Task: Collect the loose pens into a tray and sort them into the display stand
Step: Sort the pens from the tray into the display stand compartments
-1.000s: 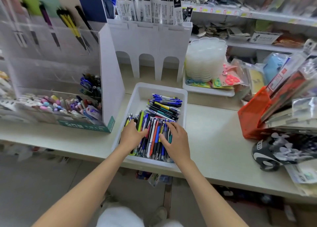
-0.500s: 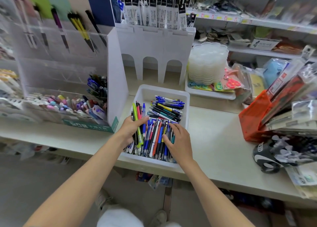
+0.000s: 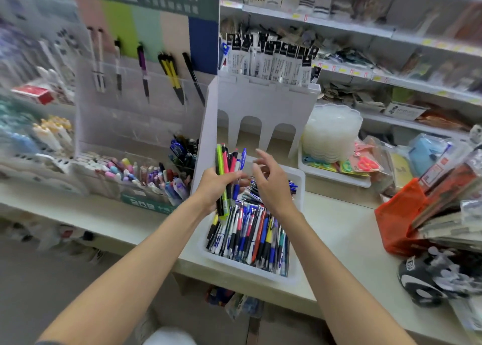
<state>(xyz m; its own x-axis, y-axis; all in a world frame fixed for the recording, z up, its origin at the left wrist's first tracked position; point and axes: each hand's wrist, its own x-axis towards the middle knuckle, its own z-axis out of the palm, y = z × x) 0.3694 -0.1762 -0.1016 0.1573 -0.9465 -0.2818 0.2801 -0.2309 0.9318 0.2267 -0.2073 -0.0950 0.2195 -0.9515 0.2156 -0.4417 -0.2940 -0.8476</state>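
The left hand (image 3: pixel 212 188) grips a bundle of pens (image 3: pixel 226 162) nearly upright over the white tray (image 3: pixel 300 183) on the counter (image 3: pixel 339 227), the right hand (image 3: pixel 273 188) hovers empty and loose-fingered just beside it, and the clear display stand (image 3: pixel 130 125) lies leftward, nearer the left hand.

Pale counter (image 3: pixel 339 230) across middle, lower right. White shelves (image 3: pixel 365 29) upper right, crowded, blurred. Pastel striped panel (image 3: pixel 146 31) upper left. Grey floor (image 3: pixel 39 279) lower left. Even, soft light.
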